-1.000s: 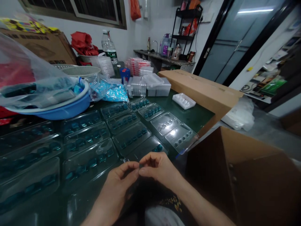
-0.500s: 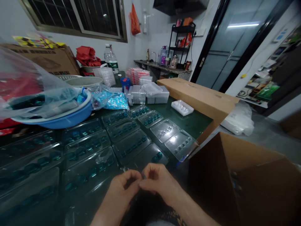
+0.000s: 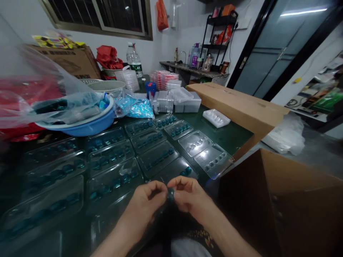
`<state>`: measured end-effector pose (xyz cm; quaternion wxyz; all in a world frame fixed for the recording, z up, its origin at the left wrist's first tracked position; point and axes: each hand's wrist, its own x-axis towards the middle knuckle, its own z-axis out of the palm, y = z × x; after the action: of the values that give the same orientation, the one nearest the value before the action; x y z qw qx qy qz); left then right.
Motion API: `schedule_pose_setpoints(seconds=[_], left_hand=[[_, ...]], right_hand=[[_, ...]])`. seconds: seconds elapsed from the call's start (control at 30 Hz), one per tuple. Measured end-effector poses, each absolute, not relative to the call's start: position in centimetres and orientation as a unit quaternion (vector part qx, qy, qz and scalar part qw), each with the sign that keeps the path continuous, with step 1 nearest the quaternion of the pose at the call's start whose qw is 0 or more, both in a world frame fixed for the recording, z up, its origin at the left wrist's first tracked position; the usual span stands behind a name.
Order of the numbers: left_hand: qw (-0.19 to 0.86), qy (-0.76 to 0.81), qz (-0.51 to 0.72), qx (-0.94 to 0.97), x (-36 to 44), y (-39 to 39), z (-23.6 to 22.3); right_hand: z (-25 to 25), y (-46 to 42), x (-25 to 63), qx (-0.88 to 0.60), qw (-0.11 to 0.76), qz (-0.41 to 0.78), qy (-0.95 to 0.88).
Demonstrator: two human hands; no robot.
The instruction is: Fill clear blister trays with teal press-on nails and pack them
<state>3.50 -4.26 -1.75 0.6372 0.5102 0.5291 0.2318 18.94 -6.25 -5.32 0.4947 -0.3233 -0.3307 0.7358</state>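
Note:
Close in front of me, my left hand (image 3: 146, 203) and my right hand (image 3: 191, 196) meet with thumbs and fingers pinched. Between their fingertips is a small bluish, shiny piece (image 3: 170, 193), partly covered and too small to name. Just beyond the hands lies a clear plastic tray (image 3: 167, 174) with a few teal pieces (image 3: 187, 171) at its right end. To the left, several more clear trays (image 3: 150, 151) lie in rows, each with teal pieces in a line of hollows. Two trays (image 3: 211, 167) at the right show hollows without teal pieces.
A blue basin (image 3: 99, 123) covered with plastic film stands at the left. Behind the trays are a bag of blue pieces (image 3: 140, 108), clear boxes (image 3: 187, 103) and a white mould-like block (image 3: 216, 118). An open cardboard box (image 3: 294, 185) stands close on my right; another carton (image 3: 235, 100) lies beyond.
The view has turned a little left and down, so the scene sits further right. My hands have drawn slightly apart, and the small bluish piece shows more plainly between them.

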Motion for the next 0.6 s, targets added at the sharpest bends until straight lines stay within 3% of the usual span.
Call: schedule_pose_setpoints(seconds=[0.3, 0.6], left_hand=[[0.598, 0.549, 0.22, 0.541, 2.7, -4.2, -2.0], [0.757, 0.458, 0.273, 0.376, 3.3, -4.2, -0.8]], right_hand=[[-5.2, -6.3, 18.6, -0.365, 0.458, 0.753, -0.299], [-5.1, -6.3, 18.9, -0.308, 0.466, 0.788, -0.26]])
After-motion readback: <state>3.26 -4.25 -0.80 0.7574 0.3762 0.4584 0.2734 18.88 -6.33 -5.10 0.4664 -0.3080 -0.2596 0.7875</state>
